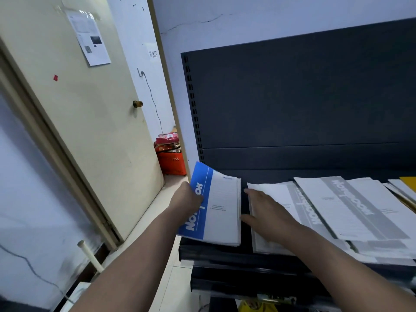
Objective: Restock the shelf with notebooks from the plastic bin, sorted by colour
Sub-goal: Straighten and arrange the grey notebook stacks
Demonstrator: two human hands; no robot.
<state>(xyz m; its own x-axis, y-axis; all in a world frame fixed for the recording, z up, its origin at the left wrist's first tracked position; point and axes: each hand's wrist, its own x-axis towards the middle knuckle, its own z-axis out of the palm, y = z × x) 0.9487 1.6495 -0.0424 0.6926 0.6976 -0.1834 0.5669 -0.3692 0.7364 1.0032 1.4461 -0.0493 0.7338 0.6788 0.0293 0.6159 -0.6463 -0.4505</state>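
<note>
Our left hand (188,199) grips the blue notebooks (221,208) by their left edge, just left of the grey notebooks (351,206) on the shelf (225,254). The blue notebooks' long side runs front to back. Our right hand (267,212) lies flat on the grey notebooks, fingers straight.

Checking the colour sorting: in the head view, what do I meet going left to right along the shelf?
left hand → blue notebooks it grips → right hand lying flat → grey notebooks → yellow notebook, cut off at the picture's edge
</note>
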